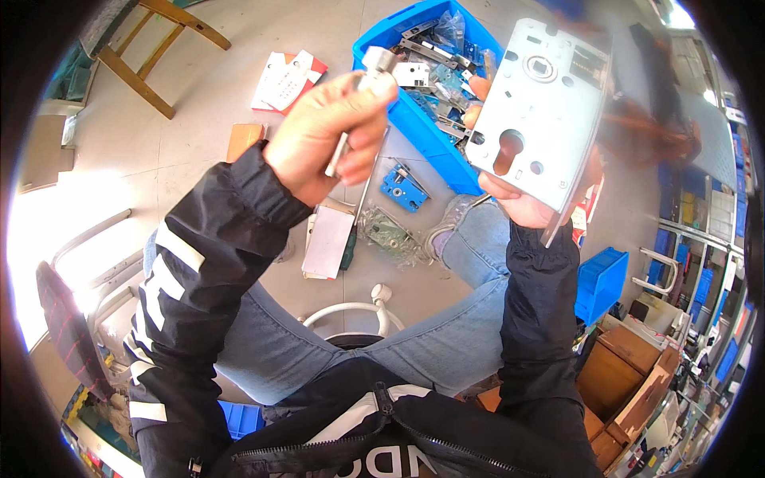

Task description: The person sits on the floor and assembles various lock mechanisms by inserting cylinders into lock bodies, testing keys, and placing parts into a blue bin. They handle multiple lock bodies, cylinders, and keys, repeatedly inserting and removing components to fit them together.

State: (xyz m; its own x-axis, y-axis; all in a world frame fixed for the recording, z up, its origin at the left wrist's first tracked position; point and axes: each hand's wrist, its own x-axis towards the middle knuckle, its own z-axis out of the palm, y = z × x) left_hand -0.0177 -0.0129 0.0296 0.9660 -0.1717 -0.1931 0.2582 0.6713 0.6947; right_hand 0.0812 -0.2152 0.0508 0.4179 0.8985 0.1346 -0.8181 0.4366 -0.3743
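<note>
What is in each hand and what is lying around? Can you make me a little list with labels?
left hand: holds a thin metal rod with a silver knob on top, fingers closed round it
right hand: holds up a flat grey metal plate with a keyhole-shaped hole
behind the hands: blue bin of metal parts
floor: small blue part, white booklet

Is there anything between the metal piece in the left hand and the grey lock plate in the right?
Nothing visible. The left hand holds the metal piece apart from the lock plate in the right hand; the blue bin lies far below.
</note>
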